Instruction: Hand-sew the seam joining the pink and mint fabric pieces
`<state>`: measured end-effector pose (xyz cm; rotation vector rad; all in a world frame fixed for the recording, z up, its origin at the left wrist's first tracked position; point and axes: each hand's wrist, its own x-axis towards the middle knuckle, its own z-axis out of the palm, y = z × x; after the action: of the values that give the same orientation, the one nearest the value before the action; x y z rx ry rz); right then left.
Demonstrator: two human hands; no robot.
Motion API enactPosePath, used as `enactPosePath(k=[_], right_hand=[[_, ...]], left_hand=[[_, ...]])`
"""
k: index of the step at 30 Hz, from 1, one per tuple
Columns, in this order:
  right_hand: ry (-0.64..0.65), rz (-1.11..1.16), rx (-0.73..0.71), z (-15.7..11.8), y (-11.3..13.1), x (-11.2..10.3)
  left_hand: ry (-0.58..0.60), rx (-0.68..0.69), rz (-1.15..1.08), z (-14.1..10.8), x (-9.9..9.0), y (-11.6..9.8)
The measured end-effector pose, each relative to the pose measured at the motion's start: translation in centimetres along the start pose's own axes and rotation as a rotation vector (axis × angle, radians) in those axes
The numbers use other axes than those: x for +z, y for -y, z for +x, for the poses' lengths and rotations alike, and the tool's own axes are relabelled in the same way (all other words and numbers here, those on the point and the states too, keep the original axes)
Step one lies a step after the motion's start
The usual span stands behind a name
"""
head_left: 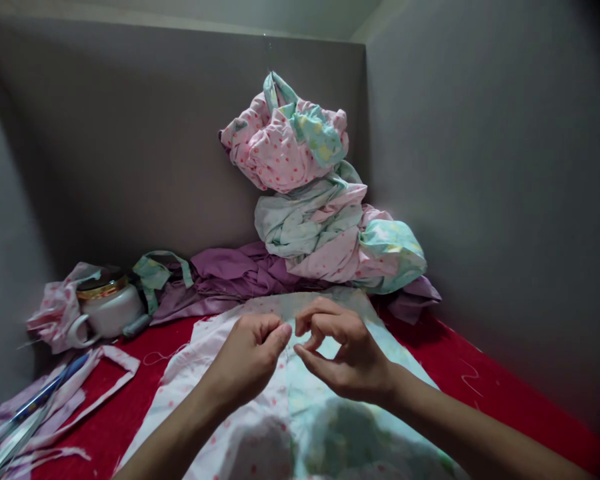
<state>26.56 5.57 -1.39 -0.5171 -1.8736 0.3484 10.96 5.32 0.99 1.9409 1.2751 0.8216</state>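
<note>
A pale pink and mint dotted cloth (240,427) lies spread on the red surface (140,393) in front of me. My left hand (247,357) and my right hand (343,350) hover over its middle, fingertips nearly touching each other. Both pinch something very small between thumb and forefinger; it is too fine to make out, perhaps a thread or a needle. The cloth's far edge (300,300) reaches toward a pile of fabric.
A heap of pink, mint and purple fabric (305,200) fills the back corner against grey walls. At the left stand a white lidded jar (107,307) and a cup handle. Fabric strips (80,393) and scissors (25,420) lie at the left edge.
</note>
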Motion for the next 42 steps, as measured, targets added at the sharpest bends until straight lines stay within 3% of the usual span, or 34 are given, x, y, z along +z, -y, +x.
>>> enactPosePath(k=[11,18,22,30,42], right_hand=[[-0.02,-0.002,-0.039,0.0,-0.1,0.0],[-0.044,0.043,0.04,-0.1,-0.6,0.0],[-0.04,0.061,0.073,0.1,-0.6,0.1],[0.003,0.153,0.366,0.1,-1.1,-0.1],[0.0,0.179,0.534,0.1,-2.0,0.5]], left_hand=[[-0.064,0.008,0.081,-0.1,0.1,-0.2],[-0.191,-0.009,0.131,0.5,-2.0,0.6],[-0.202,-0.012,0.158,0.4,-2.5,0.9],[-0.118,-0.038,0.179,0.8,-2.4,1.5],[-0.128,-0.031,0.309,0.7,-1.8,1.8]])
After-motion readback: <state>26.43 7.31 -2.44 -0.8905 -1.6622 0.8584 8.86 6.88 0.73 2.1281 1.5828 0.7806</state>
